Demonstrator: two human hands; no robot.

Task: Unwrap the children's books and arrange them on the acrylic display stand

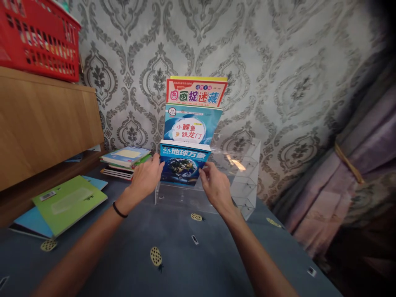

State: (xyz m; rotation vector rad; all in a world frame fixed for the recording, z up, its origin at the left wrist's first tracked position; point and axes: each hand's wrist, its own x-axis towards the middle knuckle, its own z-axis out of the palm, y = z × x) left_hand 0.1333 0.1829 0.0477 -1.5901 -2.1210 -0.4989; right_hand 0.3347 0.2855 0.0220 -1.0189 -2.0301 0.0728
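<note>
Both my hands grip a dark blue book (182, 167) with a globe on its cover, at the front of a clear tiered rack (244, 177). My left hand (147, 173) is closed on the book's left edge, and my right hand (215, 185) pinches the right edge. Behind it a light blue book (193, 123) with a white circle stands upright in the rack. Farther back and higher rises a red-bordered book (196, 93), with a yellow edge showing above it. The foot of the blue book is partly behind the clear front panel.
A stack of books (125, 159) lies left of the rack. Nearer, a green book (72, 202) rests on blue ones. A wooden cabinet (46, 128) carrying a red basket (40, 41) stands at left. Patterned wallpaper is behind, and a curtain (334, 173) hangs at right.
</note>
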